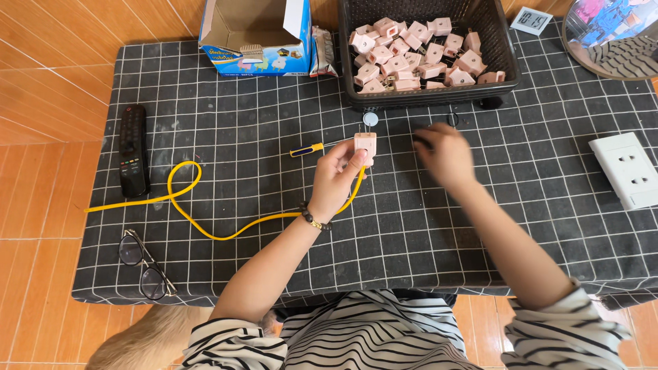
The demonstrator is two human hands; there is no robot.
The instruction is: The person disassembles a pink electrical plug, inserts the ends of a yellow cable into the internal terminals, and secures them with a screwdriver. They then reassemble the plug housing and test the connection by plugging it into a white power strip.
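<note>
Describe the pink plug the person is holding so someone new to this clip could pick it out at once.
Start at the black basket of pink plugs at the far edge of the checked cloth. Just in front of it, the left hand holds up one pink plug. Unlike the loose ones in the basket, it has a yellow cable trailing from it.

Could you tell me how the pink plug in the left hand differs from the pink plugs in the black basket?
The held pink plug is a single piece, pinched upright in the left hand; the basket plugs lie loose in a heap, tilted every way. The held plug has a yellow cable running from it; none shows on the basket plugs inside the black basket. Both share the same pink colour and blocky shape.
</note>
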